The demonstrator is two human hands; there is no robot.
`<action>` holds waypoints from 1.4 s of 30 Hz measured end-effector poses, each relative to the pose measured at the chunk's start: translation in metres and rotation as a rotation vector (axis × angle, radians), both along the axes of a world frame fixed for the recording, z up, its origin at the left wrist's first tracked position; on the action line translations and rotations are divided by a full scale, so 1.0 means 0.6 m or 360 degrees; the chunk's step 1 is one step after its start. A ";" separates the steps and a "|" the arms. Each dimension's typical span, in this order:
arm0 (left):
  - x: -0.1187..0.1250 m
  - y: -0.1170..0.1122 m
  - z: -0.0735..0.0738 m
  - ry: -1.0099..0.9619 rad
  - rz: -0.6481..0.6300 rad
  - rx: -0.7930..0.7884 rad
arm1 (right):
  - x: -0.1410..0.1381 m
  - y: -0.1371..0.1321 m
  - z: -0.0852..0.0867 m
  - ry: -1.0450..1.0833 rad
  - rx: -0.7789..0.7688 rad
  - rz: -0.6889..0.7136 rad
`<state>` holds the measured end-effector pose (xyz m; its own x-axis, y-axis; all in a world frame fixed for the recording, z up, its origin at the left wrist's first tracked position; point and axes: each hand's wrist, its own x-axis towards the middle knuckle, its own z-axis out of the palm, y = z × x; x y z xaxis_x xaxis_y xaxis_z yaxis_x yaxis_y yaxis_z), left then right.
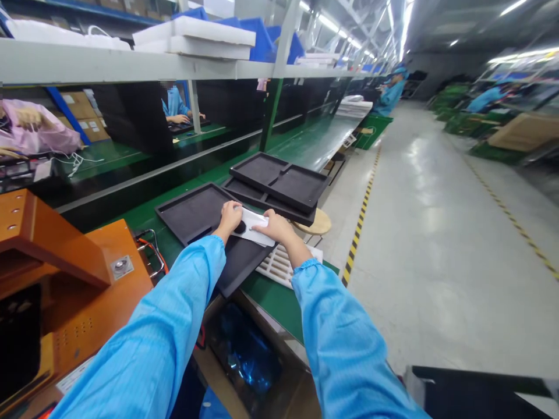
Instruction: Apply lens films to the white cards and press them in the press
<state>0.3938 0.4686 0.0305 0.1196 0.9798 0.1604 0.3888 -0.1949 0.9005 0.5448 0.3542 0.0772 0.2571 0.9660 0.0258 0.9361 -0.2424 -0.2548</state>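
Between my hands is a flat white panel [250,226] with a dark round spot near its left end. My left hand [231,217] grips its left end with curled fingers. The right end is pinched by my right hand [276,227], thumb on top. The panel is over a black divided tray [192,209] on the green bench; whether it touches the tray cannot be told. Behind it are stacked black trays [279,180]. A white slotted rack [279,265] lies partly under my right forearm.
An orange machine [117,262] stands at left. Below the bench edge is an open cardboard box [288,361] with dark shiny contents. A round wooden stool [318,222] is beside the bench. Co-workers sit across the line and farther along; a shelf [131,63] runs above.
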 end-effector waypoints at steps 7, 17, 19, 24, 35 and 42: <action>-0.004 -0.002 0.004 -0.0093 0.0114 -0.0014 | -0.045 -0.032 0.000 -0.0064 0.0205 -0.0040; -0.011 -0.014 0.004 -0.0393 0.0176 -0.0059 | -0.056 -0.080 0.015 -0.0212 0.0167 0.0105; -0.015 -0.014 0.005 -0.0447 0.0147 -0.0113 | -0.069 -0.084 0.021 -0.0273 0.0096 0.0084; -0.026 -0.020 0.012 -0.0563 0.0044 -0.0296 | -0.075 -0.071 0.026 -0.0255 0.0068 0.0185; -0.010 0.023 0.053 -0.0626 -0.0263 -0.0433 | -0.096 -0.057 0.027 -0.0227 0.0043 -0.0078; -0.005 0.032 0.046 -0.0587 -0.0187 -0.0440 | -0.073 -0.015 0.028 -0.0127 -0.0015 -0.0004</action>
<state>0.3911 0.4877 0.0578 0.2159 0.9750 -0.0517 0.0230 0.0479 0.9986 0.5011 0.3453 0.0937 0.2573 0.9656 0.0375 0.9527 -0.2470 -0.1769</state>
